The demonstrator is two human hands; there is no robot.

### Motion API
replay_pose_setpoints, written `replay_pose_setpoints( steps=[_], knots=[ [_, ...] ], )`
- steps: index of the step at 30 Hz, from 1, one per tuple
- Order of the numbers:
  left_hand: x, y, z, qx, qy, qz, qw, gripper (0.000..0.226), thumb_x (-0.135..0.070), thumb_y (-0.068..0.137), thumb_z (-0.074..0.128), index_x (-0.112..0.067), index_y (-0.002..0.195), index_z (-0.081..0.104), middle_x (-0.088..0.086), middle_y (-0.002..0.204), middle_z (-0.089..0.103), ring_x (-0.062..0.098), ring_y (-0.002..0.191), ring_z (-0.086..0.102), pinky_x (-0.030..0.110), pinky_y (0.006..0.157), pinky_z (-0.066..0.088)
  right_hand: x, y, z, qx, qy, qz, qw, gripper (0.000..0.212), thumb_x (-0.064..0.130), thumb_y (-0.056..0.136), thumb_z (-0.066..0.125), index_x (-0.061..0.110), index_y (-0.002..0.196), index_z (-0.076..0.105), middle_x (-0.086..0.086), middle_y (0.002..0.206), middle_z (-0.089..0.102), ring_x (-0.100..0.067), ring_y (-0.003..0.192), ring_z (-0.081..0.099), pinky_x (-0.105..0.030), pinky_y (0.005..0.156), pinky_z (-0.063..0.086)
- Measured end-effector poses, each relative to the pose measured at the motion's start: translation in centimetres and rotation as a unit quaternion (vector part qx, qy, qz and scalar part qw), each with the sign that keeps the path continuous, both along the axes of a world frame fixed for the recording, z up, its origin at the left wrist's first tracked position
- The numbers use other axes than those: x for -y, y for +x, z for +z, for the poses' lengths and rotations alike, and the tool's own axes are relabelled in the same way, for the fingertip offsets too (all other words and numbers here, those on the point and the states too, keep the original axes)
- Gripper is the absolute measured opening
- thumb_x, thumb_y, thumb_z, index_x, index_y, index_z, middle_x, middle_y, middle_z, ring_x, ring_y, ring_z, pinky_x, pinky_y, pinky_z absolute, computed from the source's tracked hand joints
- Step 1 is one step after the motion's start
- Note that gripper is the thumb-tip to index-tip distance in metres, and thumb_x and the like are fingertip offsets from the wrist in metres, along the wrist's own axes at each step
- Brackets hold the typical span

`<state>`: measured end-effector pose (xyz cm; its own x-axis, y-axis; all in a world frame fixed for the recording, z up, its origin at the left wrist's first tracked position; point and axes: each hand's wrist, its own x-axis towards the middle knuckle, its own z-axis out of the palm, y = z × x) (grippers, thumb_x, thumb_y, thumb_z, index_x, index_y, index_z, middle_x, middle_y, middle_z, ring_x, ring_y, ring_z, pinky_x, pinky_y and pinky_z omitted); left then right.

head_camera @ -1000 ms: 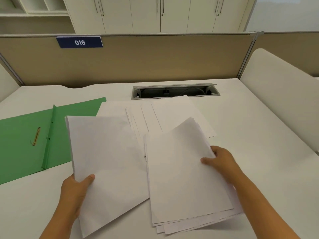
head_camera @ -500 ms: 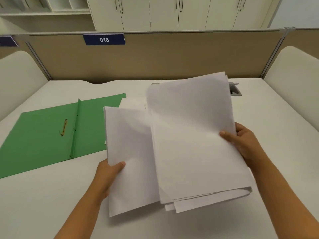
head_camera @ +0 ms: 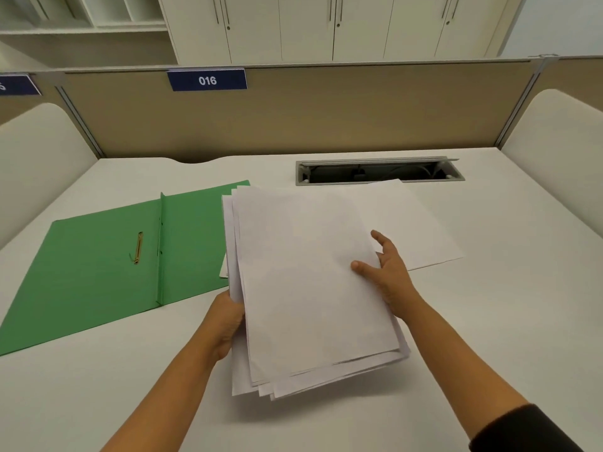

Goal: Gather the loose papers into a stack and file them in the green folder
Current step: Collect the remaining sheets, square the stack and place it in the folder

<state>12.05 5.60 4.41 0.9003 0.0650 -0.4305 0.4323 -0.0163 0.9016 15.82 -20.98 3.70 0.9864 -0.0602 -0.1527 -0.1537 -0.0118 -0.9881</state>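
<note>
A stack of white papers (head_camera: 310, 282), roughly squared with its lower edges fanned, is lifted a little above the white desk (head_camera: 489, 321). My left hand (head_camera: 228, 316) grips the stack's left edge, mostly hidden beneath it. At the right edge my right hand (head_camera: 386, 269) has its thumb on the top sheet and its fingers spread straight. Loose sheets (head_camera: 411, 223) lie flat on the desk behind and to the right of the stack. The green folder (head_camera: 98, 272) lies open to the left, with a brass fastener (head_camera: 137, 247) near its spine.
A grey cable opening (head_camera: 378, 172) is set into the desk behind the papers. A beige partition (head_camera: 293, 115) with a "016" sign closes the back. White rounded dividers stand at the left (head_camera: 39, 151) and right (head_camera: 554, 141) sides.
The two bundles held apart a second ago are now merged into one stack. My right hand has loosened from its grip on its bundle and its fingers have spread.
</note>
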Motion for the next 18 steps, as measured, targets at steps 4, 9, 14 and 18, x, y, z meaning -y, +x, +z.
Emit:
replay_pose_setpoints(
  steps=[4, 9, 14, 18],
  knots=[
    [-0.4, 0.6, -0.4, 0.021, -0.019, -0.019, 0.999, 0.023, -0.015, 0.062, 0.071, -0.011, 0.084, 0.069, 0.004, 0.072, 0.077, 0.021, 0.063, 0.071, 0.035, 0.064, 0.059, -0.7, 0.2, 0.3, -0.026, 0.047, 0.01, 0.999, 0.056, 0.022, 0.064, 0.075, 0.017, 0.116, 0.054, -0.015, 0.118, 0.064, -0.03, 0.095, 0.067, -0.041, 0.078, 0.058],
    [-1.1, 1.1, 0.0, 0.056, -0.02, -0.053, 0.997, 0.024, -0.017, 0.061, 0.064, -0.015, 0.084, 0.069, -0.001, 0.066, 0.075, 0.025, 0.072, 0.068, 0.031, 0.059, 0.057, -1.0, -0.1, 0.2, -0.064, 0.105, 0.071, 0.99, 0.052, 0.016, 0.067, 0.075, 0.012, 0.117, 0.06, -0.011, 0.11, 0.071, -0.026, 0.092, 0.071, -0.036, 0.074, 0.059],
    [-2.0, 1.6, 1.7, 0.123, -0.205, -0.031, 0.97, 0.035, -0.044, 0.079, 0.058, -0.018, 0.096, 0.072, 0.002, 0.089, 0.077, 0.026, 0.086, 0.07, 0.032, 0.071, 0.06, -2.2, 0.1, 2.2, 0.011, 0.096, 0.002, 0.995, 0.039, 0.014, 0.059, 0.077, 0.015, 0.096, 0.067, -0.006, 0.094, 0.073, -0.018, 0.076, 0.072, -0.031, 0.064, 0.059],
    [-2.3, 2.6, 3.8, 0.214, -0.17, -0.074, 0.959, 0.089, -0.069, 0.03, 0.078, -0.022, 0.105, 0.066, -0.003, 0.094, 0.076, 0.021, 0.093, 0.069, 0.036, 0.078, 0.058, -3.0, 0.3, 4.1, 0.091, 0.062, -0.014, 0.994, 0.037, 0.017, 0.057, 0.078, 0.022, 0.092, 0.065, -0.001, 0.092, 0.071, -0.018, 0.08, 0.07, -0.034, 0.07, 0.061]
  ],
)
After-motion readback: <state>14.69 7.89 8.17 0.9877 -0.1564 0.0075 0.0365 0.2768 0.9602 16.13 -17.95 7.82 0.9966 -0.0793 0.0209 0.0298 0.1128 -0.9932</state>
